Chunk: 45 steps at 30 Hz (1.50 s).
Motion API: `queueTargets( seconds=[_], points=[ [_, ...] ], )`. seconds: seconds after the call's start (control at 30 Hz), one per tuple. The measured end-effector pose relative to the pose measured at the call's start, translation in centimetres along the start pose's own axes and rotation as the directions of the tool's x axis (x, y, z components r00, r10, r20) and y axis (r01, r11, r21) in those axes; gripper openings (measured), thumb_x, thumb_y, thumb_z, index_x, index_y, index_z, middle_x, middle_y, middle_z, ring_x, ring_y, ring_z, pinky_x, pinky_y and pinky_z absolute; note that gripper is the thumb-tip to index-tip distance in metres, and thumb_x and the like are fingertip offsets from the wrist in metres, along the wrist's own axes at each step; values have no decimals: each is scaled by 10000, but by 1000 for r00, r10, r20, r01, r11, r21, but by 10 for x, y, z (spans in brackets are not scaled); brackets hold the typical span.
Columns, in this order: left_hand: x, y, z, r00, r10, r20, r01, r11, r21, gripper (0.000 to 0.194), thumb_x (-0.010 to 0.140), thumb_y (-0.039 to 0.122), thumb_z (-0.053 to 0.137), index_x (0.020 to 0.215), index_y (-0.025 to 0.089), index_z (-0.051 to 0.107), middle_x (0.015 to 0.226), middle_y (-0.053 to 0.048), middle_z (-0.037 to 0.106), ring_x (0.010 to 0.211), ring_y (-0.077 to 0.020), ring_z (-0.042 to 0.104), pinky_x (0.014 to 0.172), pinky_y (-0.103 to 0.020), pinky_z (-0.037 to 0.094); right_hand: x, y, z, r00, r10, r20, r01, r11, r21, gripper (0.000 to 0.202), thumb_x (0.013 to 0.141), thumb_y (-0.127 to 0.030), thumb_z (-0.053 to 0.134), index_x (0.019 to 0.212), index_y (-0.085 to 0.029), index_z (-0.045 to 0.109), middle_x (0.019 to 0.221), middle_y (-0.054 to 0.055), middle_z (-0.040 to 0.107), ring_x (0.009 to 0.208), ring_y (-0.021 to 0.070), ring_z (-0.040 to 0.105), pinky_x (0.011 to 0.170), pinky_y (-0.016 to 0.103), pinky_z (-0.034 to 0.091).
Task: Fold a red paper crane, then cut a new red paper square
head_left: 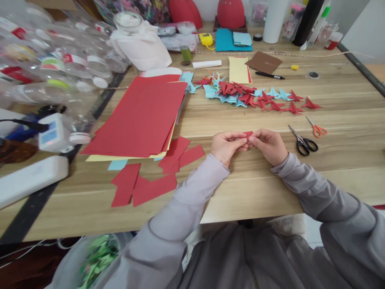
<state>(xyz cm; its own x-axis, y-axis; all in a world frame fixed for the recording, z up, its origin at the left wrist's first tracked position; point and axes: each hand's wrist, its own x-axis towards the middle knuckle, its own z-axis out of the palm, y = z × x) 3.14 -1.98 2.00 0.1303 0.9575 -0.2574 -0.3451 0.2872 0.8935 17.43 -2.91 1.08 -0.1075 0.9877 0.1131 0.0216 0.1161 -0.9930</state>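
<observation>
Right hand (270, 145) near black scissors (300, 139)

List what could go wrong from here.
1. The small red paper piece is pinched between the left grip and right grip; uneven pulling might tear or miscrease it.
2. The loose red strips lie right beside the left sleeve, which could drag or scatter them.
3. The black-handled scissors lie near the right grip; a sideways sweep might bump them.
</observation>
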Motion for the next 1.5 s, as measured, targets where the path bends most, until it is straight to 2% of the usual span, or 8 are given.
queueTargets(
  seconds=[0.2,0.4,0.57,0.7,1.07,1.23,1.37,1.5],
  points=[
    [0,-1,0,999,38,35,-40,998,40,261,451,208,811,646,104,673,572,-37,667,514,-133,635,529,-252,530,-1,0,2,998,45,-32,-44,998,39,381,634,-520,730,695,-168,598,620,13,661,571,117,612,604,280,534],
    [-1,0,0,999,25,28,-26,999,27,278,441,221,817,649,108,672,576,-34,667,530,-139,640,546,-262,537,-2,0,3,997,51,-53,-47,996,80,378,624,-508,742,711,-171,596,609,2,655,569,113,613,593,269,529],
    [-2,2,0,1000,18,16,-18,1000,13,274,460,225,811,669,114,674,576,-29,669,525,-132,637,546,-256,536,-1,-2,2,1000,25,-5,-24,995,101,312,668,-455,732,704,-165,623,624,6,659,574,103,605,596,256,516],
    [-2,2,-1,1000,11,17,-11,1000,-2,282,460,231,812,672,109,670,572,-29,667,506,-130,632,533,-257,540,-1,-2,2,1000,-4,28,1,994,112,305,622,-430,771,691,-173,623,643,-4,649,598,108,600,620,267,518],
    [-4,1,2,998,52,23,-52,999,4,303,445,261,831,652,108,671,565,-33,664,495,-130,627,555,-274,546,1,4,-1,999,-13,45,17,997,-75,376,687,-543,676,689,-180,575,645,3,622,609,124,587,616,281,503],
    [-2,1,1,999,42,-7,-42,999,18,296,448,251,825,661,117,669,559,-18,661,505,-124,628,550,-260,542,0,0,0,999,-21,43,22,1000,-22,364,702,-535,669,717,-178,601,656,8,634,609,118,585,623,276,507],
    [-1,3,0,1000,23,-16,-24,1000,-8,289,454,233,821,666,107,671,544,-25,658,475,-111,612,524,-240,533,0,1,0,998,-27,49,24,998,62,350,637,-485,745,728,-186,586,671,-6,624,631,118,596,636,272,513],
    [-2,3,0,999,34,-7,-34,999,0,279,460,234,819,664,112,673,544,-25,660,480,-109,616,517,-227,531,0,2,0,999,-33,40,34,999,-13,354,666,-507,714,702,-183,575,640,-6,606,601,113,576,610,267,497]
  ],
)
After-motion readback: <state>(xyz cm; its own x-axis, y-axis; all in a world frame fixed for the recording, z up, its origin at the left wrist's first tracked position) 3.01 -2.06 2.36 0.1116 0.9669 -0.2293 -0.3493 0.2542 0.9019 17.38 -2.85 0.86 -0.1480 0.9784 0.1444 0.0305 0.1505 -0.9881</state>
